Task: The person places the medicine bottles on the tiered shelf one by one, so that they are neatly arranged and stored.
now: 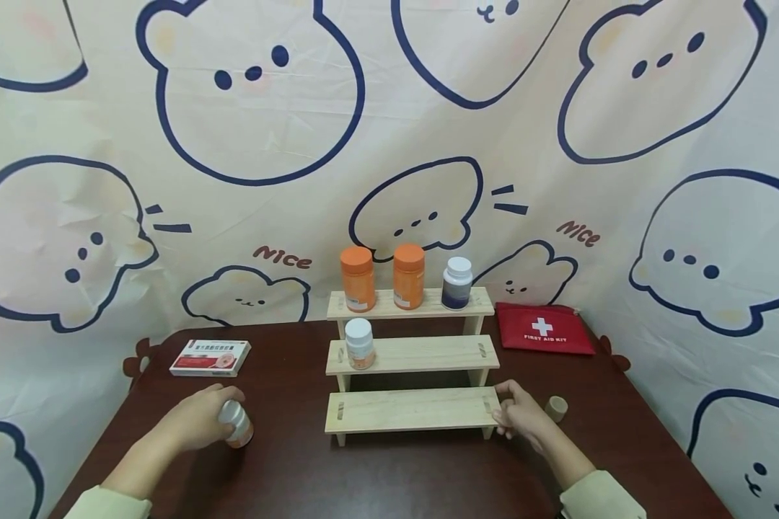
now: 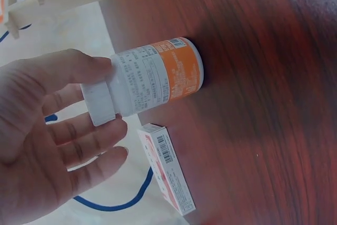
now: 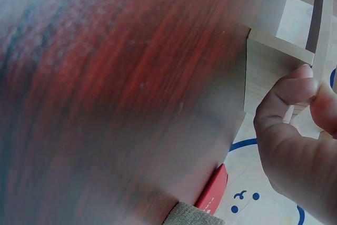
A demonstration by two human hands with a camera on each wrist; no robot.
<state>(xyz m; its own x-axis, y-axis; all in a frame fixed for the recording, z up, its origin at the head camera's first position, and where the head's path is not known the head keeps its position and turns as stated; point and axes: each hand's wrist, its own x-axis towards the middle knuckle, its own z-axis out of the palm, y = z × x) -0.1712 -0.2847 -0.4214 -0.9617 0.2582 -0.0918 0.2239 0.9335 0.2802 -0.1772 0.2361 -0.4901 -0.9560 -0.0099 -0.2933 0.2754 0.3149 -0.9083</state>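
In the head view my left hand (image 1: 197, 419), at the left of the table, holds a white pill bottle (image 2: 150, 77) with an orange-and-white label. Thumb and fingers pinch its white cap (image 2: 98, 102), and the bottle is tilted close over the wood. My right hand (image 1: 521, 416) grips the right end of the lowest step of a three-tier wooden rack (image 1: 412, 411), thumb above and curled fingers below the board's edge. A similar white bottle (image 1: 360, 346) stands at the left of the middle step.
Two orange jars (image 1: 358, 281) and a white-capped dark-labelled bottle (image 1: 457, 285) stand on the top step. A medicine box (image 1: 210, 358) lies at left. The red first aid pouch (image 1: 545, 330) is behind right; a small beige cylinder (image 1: 556, 409) is beside my right wrist.
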